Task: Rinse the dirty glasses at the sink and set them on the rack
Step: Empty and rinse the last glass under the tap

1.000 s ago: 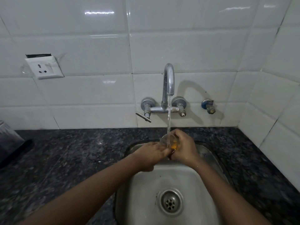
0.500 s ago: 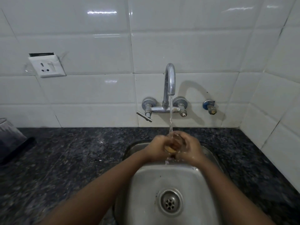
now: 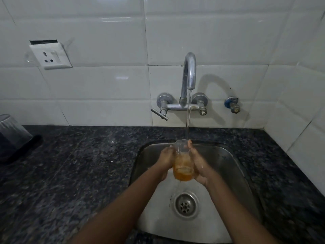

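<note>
One clear glass (image 3: 182,162) is held over the steel sink (image 3: 233,173), upright with a slight tilt, its open mouth under the stream of water (image 3: 188,117) and its lower half filled with orange liquid. The left hand (image 3: 165,160) grips the glass from the left, fingers curled around its side. The right hand (image 3: 198,164) grips it from the right, thumb raised to the rim. Both forearms reach in from the lower edge. One drain (image 3: 185,205) lies below the glass. One curved tap (image 3: 189,74) is mounted on the white tiled wall. One wall socket (image 3: 51,56) sits at upper left. A second glass (image 3: 10,131), upturned, stands at the left edge on the dark stone counter (image 3: 79,164). No writing is legible.
</note>
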Action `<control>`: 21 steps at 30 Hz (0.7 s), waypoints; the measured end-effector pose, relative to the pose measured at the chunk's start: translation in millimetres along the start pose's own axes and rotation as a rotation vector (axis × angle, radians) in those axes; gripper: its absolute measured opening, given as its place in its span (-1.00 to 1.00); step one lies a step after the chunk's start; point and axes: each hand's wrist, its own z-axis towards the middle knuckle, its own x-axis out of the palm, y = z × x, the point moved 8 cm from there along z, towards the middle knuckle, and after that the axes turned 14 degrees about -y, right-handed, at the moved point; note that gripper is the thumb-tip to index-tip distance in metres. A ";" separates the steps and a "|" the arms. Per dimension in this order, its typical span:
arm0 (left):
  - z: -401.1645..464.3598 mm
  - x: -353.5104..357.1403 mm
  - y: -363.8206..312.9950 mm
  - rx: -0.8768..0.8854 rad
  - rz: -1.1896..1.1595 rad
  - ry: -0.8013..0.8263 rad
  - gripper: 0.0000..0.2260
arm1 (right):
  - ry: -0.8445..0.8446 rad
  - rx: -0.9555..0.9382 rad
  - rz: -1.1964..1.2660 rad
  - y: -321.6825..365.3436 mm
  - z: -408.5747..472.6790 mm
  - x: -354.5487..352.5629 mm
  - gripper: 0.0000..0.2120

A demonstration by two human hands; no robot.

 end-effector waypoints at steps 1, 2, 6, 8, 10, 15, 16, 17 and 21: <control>1.2 0.2 -2.6 0.035 0.036 0.003 -0.68 | 0.027 0.063 0.064 -2.4 0.5 2.2 -0.45; 2.1 1.1 -5.1 0.067 0.061 0.014 -0.69 | 0.029 0.121 0.123 -4.5 2.2 2.0 -0.43; 9.3 3.0 -18.3 0.169 0.134 0.038 -0.77 | -0.075 0.336 0.296 -15.5 11.5 -10.1 -0.45; 17.1 4.5 -28.5 0.239 0.212 0.024 -0.75 | -0.133 0.390 0.315 -13.8 14.0 -15.2 -0.47; 24.9 6.0 -39.9 0.294 0.314 -0.013 -0.72 | -0.096 0.331 0.226 -3.0 18.2 -12.3 -0.50; 33.7 22.6 -64.1 0.277 0.314 0.088 -0.59 | -0.087 -0.102 -0.397 39.1 20.2 -5.0 -0.58; 34.4 26.2 -68.6 0.282 0.274 0.107 -0.58 | -0.131 -0.187 -0.460 47.9 20.6 -6.3 -0.55; 35.8 29.3 -72.5 0.292 0.243 0.112 -0.58 | -0.153 -0.252 -0.485 54.8 21.1 -6.2 -0.55; 43.8 31.4 -86.8 0.388 0.281 0.010 -0.60 | -0.104 -0.391 -0.458 61.1 8.6 -2.4 -0.62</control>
